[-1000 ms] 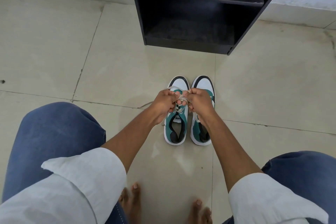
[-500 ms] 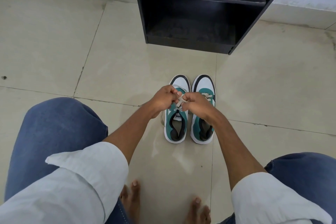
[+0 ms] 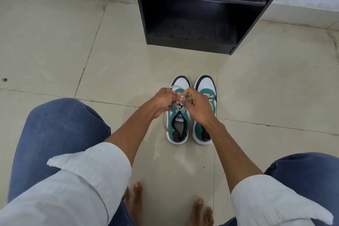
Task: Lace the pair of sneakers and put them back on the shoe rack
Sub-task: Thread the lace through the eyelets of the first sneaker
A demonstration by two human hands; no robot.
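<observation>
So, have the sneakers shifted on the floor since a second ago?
No. The sneakers keep the same gap from the shoe rack and stay alongside the tile seam.

Your left hand (image 3: 163,101) and right hand (image 3: 198,107) covered the middle of the left green-and-white canvas sneaker (image 3: 178,115), so the knot in its pale flat lace (image 3: 164,121) beneath your fingers could not be made out. Beyond your hands, the tall black wooden shoe rack (image 3: 200,11) was cut off by the top edge.

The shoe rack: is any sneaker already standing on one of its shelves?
No, both sneakers stand on the floor before the shoe rack.
</observation>
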